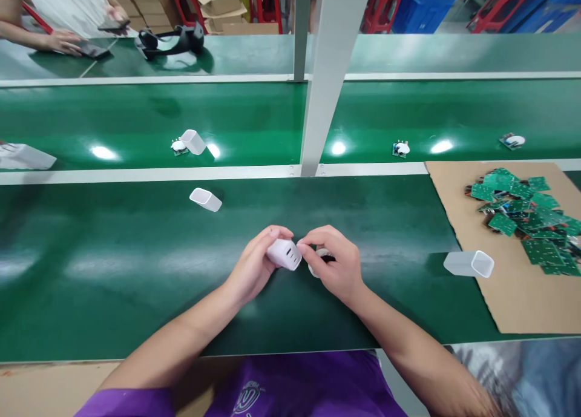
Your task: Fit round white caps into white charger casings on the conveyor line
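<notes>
Closest to the camera, the person's two forearms are coming in over the near edge of the green tabletop (pixel 136 296), above a purple shirt. The left hand (pixel 254 265) is curling around a small white charger shell (pixel 285 253), pinching it between thumb and fingers so that its slotted end face is pointing right and a little toward the camera. The right hand (pixel 336 265) is closing its fingertips on a small white insert (pixel 318 261) that is sitting just beside that end face; most of the part is hidden under the fingers, so its shape is hard to tell. The step looks like fitting the insert to the shell, and doing it well probably means keeping the left grip firm on the shell's sides, squaring the insert to the shell before pressing, and pushing straight rather than at an angle so nothing jams. Further out, an empty white shell (pixel 206 199) is lying on its side to the left, and another empty shell (pixel 469 264) is resting on the edge of a cardboard sheet (pixel 512 302) on the right, near a heap of green circuit boards (pixel 526 217). Beyond a metal rail, a conveyor belt (pixel 254 117) is carrying several small assemblies (pixel 401 149), and at the far left another person's hands (pixel 63 42) are resting on the far surface.
</notes>
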`<state>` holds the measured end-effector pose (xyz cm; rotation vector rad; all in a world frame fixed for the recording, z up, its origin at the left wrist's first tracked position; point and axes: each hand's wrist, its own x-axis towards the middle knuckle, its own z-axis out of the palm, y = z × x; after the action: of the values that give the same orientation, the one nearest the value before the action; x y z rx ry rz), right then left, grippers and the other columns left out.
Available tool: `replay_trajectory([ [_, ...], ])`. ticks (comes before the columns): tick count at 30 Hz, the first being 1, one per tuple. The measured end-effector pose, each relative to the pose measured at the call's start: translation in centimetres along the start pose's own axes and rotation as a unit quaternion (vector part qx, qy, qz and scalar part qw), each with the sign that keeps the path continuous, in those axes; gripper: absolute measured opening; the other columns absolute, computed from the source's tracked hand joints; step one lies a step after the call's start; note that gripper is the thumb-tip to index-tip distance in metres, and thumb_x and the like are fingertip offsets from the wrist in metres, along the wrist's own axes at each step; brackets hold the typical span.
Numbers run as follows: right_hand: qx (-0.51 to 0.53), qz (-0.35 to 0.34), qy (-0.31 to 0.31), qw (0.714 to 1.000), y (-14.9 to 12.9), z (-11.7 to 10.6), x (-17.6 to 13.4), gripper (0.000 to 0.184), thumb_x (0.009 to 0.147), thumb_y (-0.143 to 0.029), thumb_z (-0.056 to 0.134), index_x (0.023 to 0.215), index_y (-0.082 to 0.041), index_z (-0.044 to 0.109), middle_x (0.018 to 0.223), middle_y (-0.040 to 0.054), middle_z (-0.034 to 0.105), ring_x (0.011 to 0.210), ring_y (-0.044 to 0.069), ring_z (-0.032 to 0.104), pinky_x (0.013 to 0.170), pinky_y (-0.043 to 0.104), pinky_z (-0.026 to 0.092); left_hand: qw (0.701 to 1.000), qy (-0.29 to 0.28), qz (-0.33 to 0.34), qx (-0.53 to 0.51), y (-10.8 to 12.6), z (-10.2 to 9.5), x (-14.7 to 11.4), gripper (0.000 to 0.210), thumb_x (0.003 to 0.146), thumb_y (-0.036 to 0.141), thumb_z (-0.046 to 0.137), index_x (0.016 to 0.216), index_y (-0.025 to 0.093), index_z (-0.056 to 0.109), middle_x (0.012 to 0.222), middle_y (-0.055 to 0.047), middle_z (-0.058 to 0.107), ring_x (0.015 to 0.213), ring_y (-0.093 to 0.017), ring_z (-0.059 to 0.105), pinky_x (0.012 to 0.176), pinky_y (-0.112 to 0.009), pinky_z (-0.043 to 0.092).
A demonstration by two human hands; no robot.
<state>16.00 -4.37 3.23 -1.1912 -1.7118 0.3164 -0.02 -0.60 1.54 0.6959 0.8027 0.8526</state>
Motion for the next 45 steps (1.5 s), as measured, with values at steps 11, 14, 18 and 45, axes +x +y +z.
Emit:
replay_trajectory([
  [11,0.277,0.272,-0.024,0.921,0.1,-0.1,0.1,0.030,0.088,-0.047,0.068,0.079,-0.019,0.060,0.067,-0.0042,0.056,0.040,0.004,0.037,0.036,0.019,0.027,0.998,-0.012,-0.011,-0.054,-0.2,-0.3,0.3,0.044,0.061,0.027,0.088,0.102,0.019,0.073,0.094,-0.003,0.071,0.081,-0.012,0.064,0.069,-0.018,0.054],
  [14,0.300,0.261,-0.026,0.917,0.0,-0.2,0.1,0.030,0.086,-0.046,0.071,0.076,-0.019,0.060,0.065,-0.0044,0.055,0.041,0.004,0.038,0.038,0.019,0.028,0.998,-0.017,-0.004,-0.053,-0.2,-0.2,0.3,0.045,0.063,0.031,0.088,0.103,0.020,0.071,0.092,-0.001,0.069,0.072,-0.010,0.061,0.057,-0.016,0.052],
  [18,0.279,0.226,-0.013,0.933,-0.2,-0.3,0.2,0.023,0.088,-0.039,0.069,0.076,-0.020,0.063,0.070,-0.0032,0.058,0.047,0.005,0.045,0.041,0.019,0.034,0.997,-0.032,-0.003,-0.064,-0.1,-0.2,0.0,0.043,0.066,0.031,0.086,0.104,0.023,0.067,0.094,-0.001,0.068,0.075,-0.012,0.063,0.060,-0.020,0.056],
  [45,-0.084,-0.077,0.075,0.991,-0.6,0.4,-1.1,0.013,0.088,-0.008,0.065,0.092,-0.020,0.067,0.084,0.0021,0.071,0.069,0.012,0.068,0.060,0.022,0.057,0.955,-0.042,0.152,0.253,-1.7,-0.1,-1.5,0.040,0.083,0.028,0.070,0.117,0.024,0.048,0.121,-0.009,0.068,0.104,-0.020,0.067,0.088,-0.031,0.052],
])
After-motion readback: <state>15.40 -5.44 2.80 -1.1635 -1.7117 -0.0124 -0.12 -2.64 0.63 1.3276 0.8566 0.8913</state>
